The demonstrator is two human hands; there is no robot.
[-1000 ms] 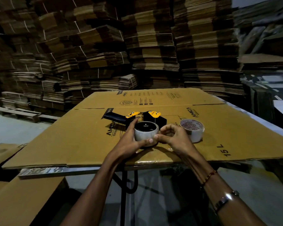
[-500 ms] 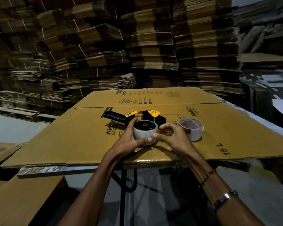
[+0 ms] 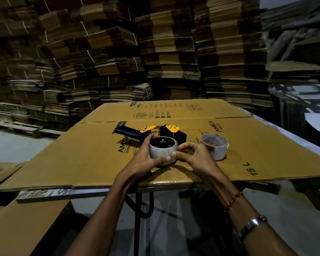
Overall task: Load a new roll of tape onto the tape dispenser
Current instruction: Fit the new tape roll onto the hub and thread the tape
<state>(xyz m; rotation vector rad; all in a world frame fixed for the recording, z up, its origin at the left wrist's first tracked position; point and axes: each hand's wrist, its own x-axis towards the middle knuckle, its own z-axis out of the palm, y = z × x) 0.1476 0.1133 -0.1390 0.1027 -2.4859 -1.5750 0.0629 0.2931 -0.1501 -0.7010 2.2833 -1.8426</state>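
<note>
At the centre of the frame, a roll (image 3: 163,151) of clear tape is seated on the hub of a black-and-yellow dispenser (image 3: 156,133), which lies flat on a cardboard sheet (image 3: 81,159) spread over the worktop. The roll is gripped by the left hand (image 3: 144,159), whose fingers are curled round its left side and near face, thumb up by the dispenser body. The right hand (image 3: 192,156) is held just right of the roll, its fingers bent and its fingertips (image 3: 174,154) pinched against the roll's outer wrap; whether a loose tape end is held there cannot be told. A second roll (image 3: 214,145), with printing inside its core, stands to the right of centre, apart from both hands.

The step in hand is judged to be the finding and lifting of the tape's free end, the roll itself being already mounted. The next move is expected to call for the end to be peeled away while the roll is steadied, then drawn toward the yellow plates at the dispenser's far side and threaded past the roller to the blade. Care is likely needed that the sticky face is turned the correct way and the strip is not allowed to fold on itself.
</note>
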